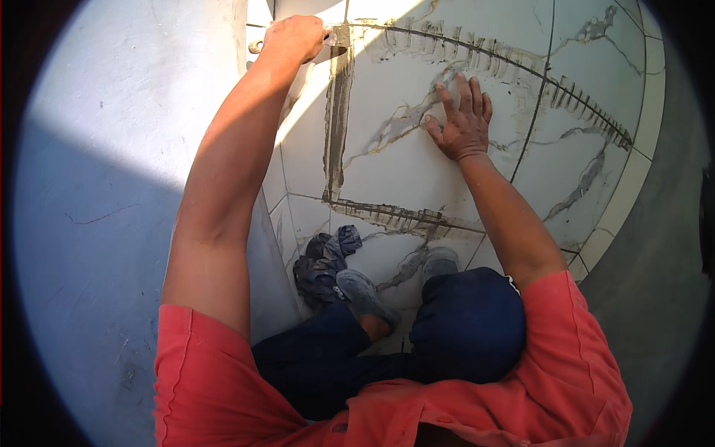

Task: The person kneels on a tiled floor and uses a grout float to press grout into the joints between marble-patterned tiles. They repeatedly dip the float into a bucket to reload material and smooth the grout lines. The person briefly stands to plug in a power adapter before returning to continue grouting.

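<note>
My left hand is closed around a putty knife at the top of the view. The knife's handle end with a hole sticks out behind the fist, and its blade lies at a corner where tile joints meet. Dark grey grout is smeared in a thick band down from that corner. My right hand rests with fingers spread on a large white marbled tile, holding nothing. More grout, in ridged scrape marks, runs along the far joint and the near joint.
A crumpled dark plastic bag lies near my feet, beside a grey shoe. A pale blue-grey wall stands along the left. On the right, a narrow tile border edges the floor beside a grey surface. Sunlight crosses the upper left.
</note>
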Demonstrator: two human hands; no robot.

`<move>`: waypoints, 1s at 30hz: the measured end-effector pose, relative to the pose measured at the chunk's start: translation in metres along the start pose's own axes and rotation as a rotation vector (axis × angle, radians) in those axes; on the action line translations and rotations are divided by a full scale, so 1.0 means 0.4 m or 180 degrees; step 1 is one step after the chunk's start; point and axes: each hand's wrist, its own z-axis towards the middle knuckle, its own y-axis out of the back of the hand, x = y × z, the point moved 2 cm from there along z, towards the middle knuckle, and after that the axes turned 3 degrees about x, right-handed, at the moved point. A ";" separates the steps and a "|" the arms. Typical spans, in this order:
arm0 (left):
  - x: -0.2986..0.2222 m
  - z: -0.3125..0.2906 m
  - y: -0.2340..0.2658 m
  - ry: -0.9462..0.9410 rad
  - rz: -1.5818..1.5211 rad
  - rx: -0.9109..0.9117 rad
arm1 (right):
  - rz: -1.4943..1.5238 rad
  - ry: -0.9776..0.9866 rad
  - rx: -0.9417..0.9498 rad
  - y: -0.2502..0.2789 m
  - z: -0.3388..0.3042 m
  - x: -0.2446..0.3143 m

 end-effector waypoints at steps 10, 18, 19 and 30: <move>-0.001 0.046 0.014 -0.0087 0.0244 0.0348 | 0.0029 -0.0017 0.0063 0.002 -0.001 -0.001; 0.047 0.047 0.026 -0.0220 0.0346 0.0099 | 0.0041 -0.0021 0.0076 0.001 -0.001 -0.004; 0.030 0.047 0.029 -0.0213 0.0221 0.0184 | 0.0015 -0.0027 0.0071 0.001 -0.001 -0.008; -0.014 0.027 0.038 0.0035 0.0247 0.0286 | 0.0000 -0.0025 0.0052 -0.001 -0.003 -0.015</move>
